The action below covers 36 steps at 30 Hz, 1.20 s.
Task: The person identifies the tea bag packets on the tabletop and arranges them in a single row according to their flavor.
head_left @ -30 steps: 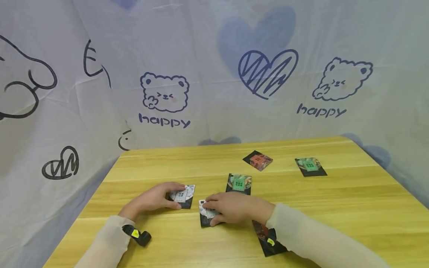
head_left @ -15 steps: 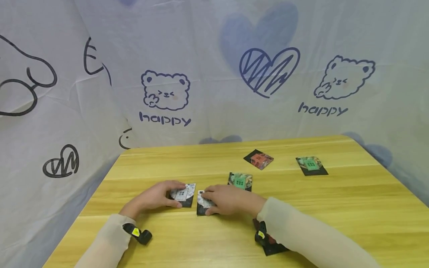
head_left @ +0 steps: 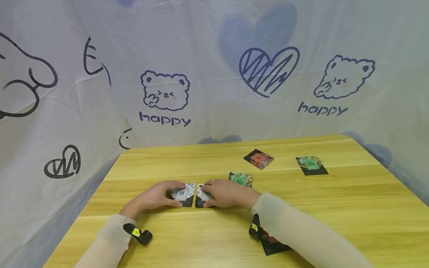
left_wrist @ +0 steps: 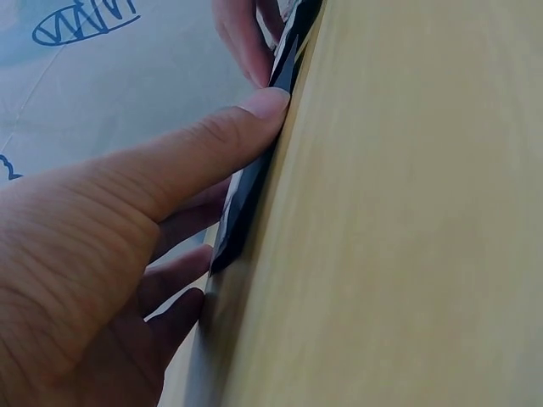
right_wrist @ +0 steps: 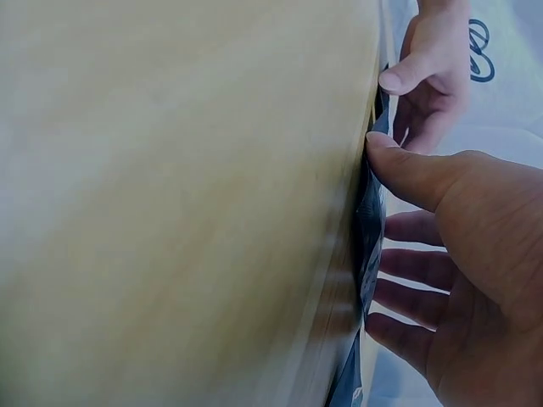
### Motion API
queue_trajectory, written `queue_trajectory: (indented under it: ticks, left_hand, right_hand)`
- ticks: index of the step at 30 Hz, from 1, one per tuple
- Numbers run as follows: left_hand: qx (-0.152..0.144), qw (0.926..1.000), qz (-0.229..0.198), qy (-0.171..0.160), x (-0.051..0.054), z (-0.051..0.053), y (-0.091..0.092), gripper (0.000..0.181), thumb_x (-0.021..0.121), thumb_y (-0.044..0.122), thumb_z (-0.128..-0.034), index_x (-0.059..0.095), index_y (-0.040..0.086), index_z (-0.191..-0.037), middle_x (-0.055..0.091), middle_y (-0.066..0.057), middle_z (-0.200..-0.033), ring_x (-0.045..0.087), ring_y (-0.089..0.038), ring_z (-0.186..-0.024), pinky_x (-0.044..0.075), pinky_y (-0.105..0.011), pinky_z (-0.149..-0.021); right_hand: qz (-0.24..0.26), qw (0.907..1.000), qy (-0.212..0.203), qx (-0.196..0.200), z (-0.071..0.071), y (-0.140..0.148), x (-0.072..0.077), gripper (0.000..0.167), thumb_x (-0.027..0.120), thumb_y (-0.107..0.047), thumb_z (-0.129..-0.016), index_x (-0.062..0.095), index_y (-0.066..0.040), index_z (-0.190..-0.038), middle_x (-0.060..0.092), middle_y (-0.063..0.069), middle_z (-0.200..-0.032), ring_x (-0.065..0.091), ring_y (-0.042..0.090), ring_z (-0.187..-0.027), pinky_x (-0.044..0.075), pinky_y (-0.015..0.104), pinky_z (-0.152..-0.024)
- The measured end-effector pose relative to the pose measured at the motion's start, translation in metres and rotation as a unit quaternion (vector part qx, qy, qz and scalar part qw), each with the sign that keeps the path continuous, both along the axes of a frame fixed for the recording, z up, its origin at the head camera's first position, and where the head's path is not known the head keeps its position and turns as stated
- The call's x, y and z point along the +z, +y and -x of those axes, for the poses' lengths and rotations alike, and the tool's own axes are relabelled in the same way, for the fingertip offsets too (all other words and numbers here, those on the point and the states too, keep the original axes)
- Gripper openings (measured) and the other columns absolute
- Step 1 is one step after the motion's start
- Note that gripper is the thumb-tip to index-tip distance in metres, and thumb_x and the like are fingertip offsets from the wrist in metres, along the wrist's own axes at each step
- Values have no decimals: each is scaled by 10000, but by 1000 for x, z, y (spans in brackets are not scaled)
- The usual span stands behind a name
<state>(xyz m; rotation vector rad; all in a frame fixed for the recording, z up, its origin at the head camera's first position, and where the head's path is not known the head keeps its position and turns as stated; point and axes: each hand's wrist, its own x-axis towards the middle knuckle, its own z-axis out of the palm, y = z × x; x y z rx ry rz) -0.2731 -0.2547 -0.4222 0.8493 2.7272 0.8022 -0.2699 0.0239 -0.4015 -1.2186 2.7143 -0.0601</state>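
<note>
Two white-and-black packets lie flat side by side on the wooden table, a narrow gap between them. My left hand (head_left: 155, 196) holds the left packet (head_left: 187, 201) by its edges, thumb at the near side and fingers at the far side. In the left wrist view, the thumb of the left hand (left_wrist: 93, 229) presses this packet's dark edge (left_wrist: 248, 199). The right packet (head_left: 199, 203) is gripped likewise by my right hand (head_left: 228, 193), which covers its right part. The right wrist view shows the right hand (right_wrist: 484, 246) with its thumb on the packet's dark edge (right_wrist: 370, 220).
A green-and-black packet (head_left: 242, 179) lies just behind my right hand. Farther back are a red-and-black packet (head_left: 260, 159) and another green one (head_left: 311, 165). A dark red packet (head_left: 273, 248) is partly under my right sleeve. A printed cloth (head_left: 214, 85) hangs behind the table (head_left: 187, 238).
My right hand has slid its packet away from me and slightly left, level with and close beside the left one. The left hand and its packet have stayed in place.
</note>
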Motion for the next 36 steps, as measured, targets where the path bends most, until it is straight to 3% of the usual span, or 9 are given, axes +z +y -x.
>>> queue_trajectory:
  ticks: [9, 23, 36]
  left_hand:
    - [13, 10000, 65, 46, -3, 1, -1, 705, 771, 465, -815, 561, 115, -1390, 508, -109, -1427, 424, -349, -1326, 345, -548, -1076]
    - [168, 9998, 109, 49, -3, 2, 3, 717, 775, 479, -802, 563, 125, -1389, 516, -104, -1418, 447, -328, -1307, 368, -530, -1063]
    - [96, 9999, 35, 79, -3, 3, 3, 704, 774, 459, -812, 564, 106, -1384, 518, -110, -1416, 441, -338, -1312, 364, -537, -1065]
  right_hand:
    - [132, 9995, -257, -148, 9, -5, -1, 652, 555, -514, -957, 432, -160, -1491, 436, 46, -1488, 430, 222, -1342, 365, 380, -1098]
    - [70, 9998, -187, 29, 13, -4, 0, 639, 571, -494, -959, 449, -142, -1479, 452, 57, -1472, 438, 220, -1334, 359, 363, -1101]
    - [-29, 9999, -132, -82, 15, -6, -3, 650, 552, -515, -960, 433, -159, -1490, 435, 41, -1487, 426, 216, -1344, 359, 369, -1102]
